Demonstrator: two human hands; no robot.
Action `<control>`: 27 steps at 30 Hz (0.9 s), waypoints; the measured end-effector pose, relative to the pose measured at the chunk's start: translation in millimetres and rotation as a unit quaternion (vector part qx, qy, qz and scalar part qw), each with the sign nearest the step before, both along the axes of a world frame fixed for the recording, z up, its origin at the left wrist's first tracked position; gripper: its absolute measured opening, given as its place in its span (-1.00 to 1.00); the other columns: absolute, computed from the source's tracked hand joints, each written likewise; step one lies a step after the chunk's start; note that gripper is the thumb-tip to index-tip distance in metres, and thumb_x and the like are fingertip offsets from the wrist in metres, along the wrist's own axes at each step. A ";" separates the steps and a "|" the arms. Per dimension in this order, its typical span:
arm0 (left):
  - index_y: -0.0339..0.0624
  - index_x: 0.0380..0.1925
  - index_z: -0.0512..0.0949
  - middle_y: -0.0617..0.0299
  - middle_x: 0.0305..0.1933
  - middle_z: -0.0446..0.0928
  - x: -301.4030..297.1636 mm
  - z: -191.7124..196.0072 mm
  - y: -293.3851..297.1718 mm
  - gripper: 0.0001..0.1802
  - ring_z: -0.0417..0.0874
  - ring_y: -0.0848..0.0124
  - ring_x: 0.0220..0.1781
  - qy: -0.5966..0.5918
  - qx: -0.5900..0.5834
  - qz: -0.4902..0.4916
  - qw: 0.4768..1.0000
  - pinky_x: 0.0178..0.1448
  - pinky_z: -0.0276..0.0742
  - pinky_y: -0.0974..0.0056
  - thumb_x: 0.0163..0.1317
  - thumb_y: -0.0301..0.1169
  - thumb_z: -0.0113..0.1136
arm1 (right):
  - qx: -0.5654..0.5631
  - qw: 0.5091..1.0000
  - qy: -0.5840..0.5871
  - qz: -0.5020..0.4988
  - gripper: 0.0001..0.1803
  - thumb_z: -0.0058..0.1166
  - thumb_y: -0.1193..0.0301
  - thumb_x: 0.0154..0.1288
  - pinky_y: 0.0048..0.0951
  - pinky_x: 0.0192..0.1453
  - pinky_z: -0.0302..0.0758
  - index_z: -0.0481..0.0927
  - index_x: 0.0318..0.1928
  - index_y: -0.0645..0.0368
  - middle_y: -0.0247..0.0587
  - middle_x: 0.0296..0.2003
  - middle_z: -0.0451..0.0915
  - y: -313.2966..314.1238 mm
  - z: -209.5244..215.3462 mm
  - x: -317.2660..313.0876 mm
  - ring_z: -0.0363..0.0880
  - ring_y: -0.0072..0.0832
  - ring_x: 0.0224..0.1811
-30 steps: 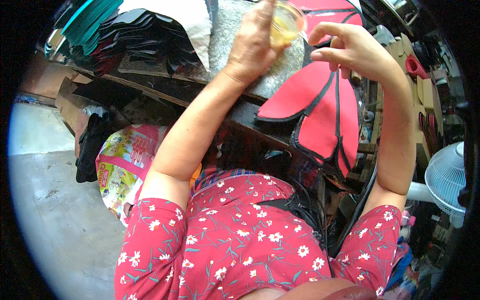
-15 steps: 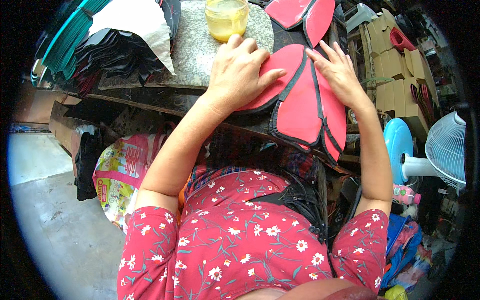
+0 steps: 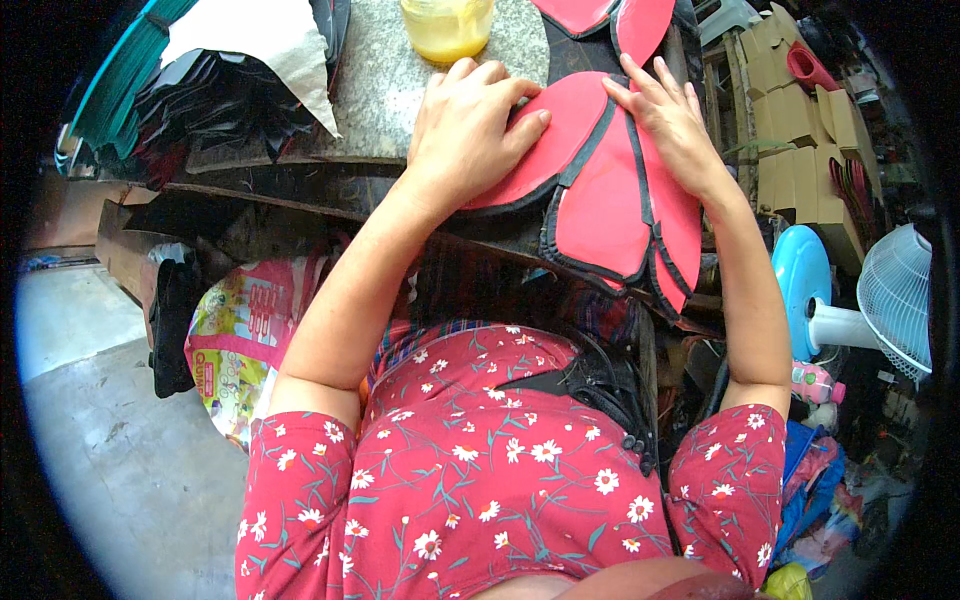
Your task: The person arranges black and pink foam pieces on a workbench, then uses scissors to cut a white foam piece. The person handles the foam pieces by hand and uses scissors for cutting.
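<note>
The red piece edged in black (image 3: 545, 140), leaf-shaped, lies on the counter (image 3: 300, 195) between the person's hands, its long axis slanting from a far end near the right hand down to a near tip at the left, below the left thumb. Two more red panels (image 3: 600, 210) adjoin it on the right, black strips running between them; these point more nearly straight at the person, and from where I stand I can't tell whether their near ends overhang the counter.

The left hand (image 3: 470, 125) is the nearer to that leaf shape along its outer side: thumb laid over the red face, the other fingers loosely bent above the grey stone slab (image 3: 385, 105). Whether it pinches the edge or merely rests there, I can't make out. The right hand (image 3: 665, 120) is open, fingers spread, flat over the far part of the rightmost panel, forefinger reaching across to the black strip at the far end; it grips nothing that I can see.

Just beyond the left knuckles stands a jar of yellow stuff (image 3: 447, 28) on the slab. More red pieces (image 3: 642, 28) lie beyond the right fingertips. Off left are black sheets (image 3: 215, 105) under a white one (image 3: 245, 45).
</note>
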State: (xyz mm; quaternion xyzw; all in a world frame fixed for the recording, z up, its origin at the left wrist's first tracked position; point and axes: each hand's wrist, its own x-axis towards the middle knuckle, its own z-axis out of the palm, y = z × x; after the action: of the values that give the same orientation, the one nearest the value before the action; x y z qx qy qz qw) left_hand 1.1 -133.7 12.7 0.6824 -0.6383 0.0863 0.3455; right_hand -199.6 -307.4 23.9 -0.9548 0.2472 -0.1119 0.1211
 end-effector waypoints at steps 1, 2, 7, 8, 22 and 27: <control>-0.06 -0.26 0.70 0.16 -0.28 0.59 0.2 -0.4 -0.1 -0.70 0.55 0.14 -0.10 0.001 -0.003 0.001 1.000 0.06 0.43 0.07 0.16 -0.12 0.26 | 0.023 0.999 -0.035 0.034 -0.30 -0.47 -0.22 0.48 0.11 0.57 -0.39 0.51 0.30 -0.13 -0.26 0.48 0.18 4.5 -1.4 -4.0 -0.16 -0.06 0.59; -0.05 -0.26 0.70 0.16 -0.28 0.59 0.5 -1.0 -0.5 -0.71 0.55 0.15 -0.10 0.000 -0.005 0.002 1.000 0.06 0.42 0.07 0.16 -0.12 0.25 | 0.054 0.997 -0.046 0.037 -0.30 -0.49 -0.21 0.49 0.11 0.57 -0.41 0.52 0.29 -0.14 -0.26 0.48 0.18 12.4 -1.4 -10.4 -0.16 -0.06 0.59; -0.04 -0.24 0.70 0.16 -0.27 0.60 0.1 -4.1 -1.3 -0.69 0.56 0.15 -0.08 -0.006 0.007 0.017 1.000 0.05 0.43 0.07 0.15 -0.10 0.25 | -0.003 0.994 -0.009 0.105 -0.34 -0.53 -0.14 0.53 0.14 0.56 -0.44 0.48 0.32 -0.15 -0.26 0.47 0.20 65.2 6.3 -25.9 -0.13 -0.03 0.58; -0.04 -0.24 0.70 0.16 -0.27 0.60 -0.1 -4.2 -1.5 -0.68 0.56 0.15 -0.08 -0.007 0.008 0.018 1.000 0.05 0.43 0.07 0.15 -0.10 0.25 | -0.038 0.992 0.010 0.122 -0.34 -0.53 -0.14 0.53 0.19 0.55 -0.43 0.47 0.33 -0.15 -0.29 0.47 0.21 74.1 9.2 -27.5 -0.12 -0.02 0.58; -0.05 -0.23 0.71 0.16 -0.29 0.57 3.1 -0.1 0.2 -0.67 0.55 0.14 -0.10 0.014 0.023 0.012 1.000 0.03 0.45 0.07 0.14 -0.08 0.27 | -0.268 0.956 0.120 -0.023 -0.26 -0.39 -0.24 0.44 0.17 0.56 -0.31 0.47 0.32 -0.02 -0.31 0.46 0.21 29.2 11.7 -7.5 -0.03 -0.18 0.57; -0.05 -0.23 0.71 0.15 -0.30 0.57 3.9 1.6 1.1 -0.67 0.55 0.14 -0.10 0.018 0.033 0.015 0.999 0.03 0.46 0.06 0.14 -0.09 0.28 | -0.348 0.933 0.093 -0.014 -0.23 -0.23 -0.29 0.34 0.25 0.54 -0.25 0.64 0.11 0.10 -0.29 0.35 0.39 45.4 26.1 -5.7 0.06 -0.22 0.54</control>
State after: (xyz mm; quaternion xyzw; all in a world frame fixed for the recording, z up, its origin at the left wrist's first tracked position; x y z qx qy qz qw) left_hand 5.0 -132.7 14.3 0.7041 -0.6245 0.0584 0.3328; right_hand -205.3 -262.0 50.0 -0.9398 0.2162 -0.1034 -0.2435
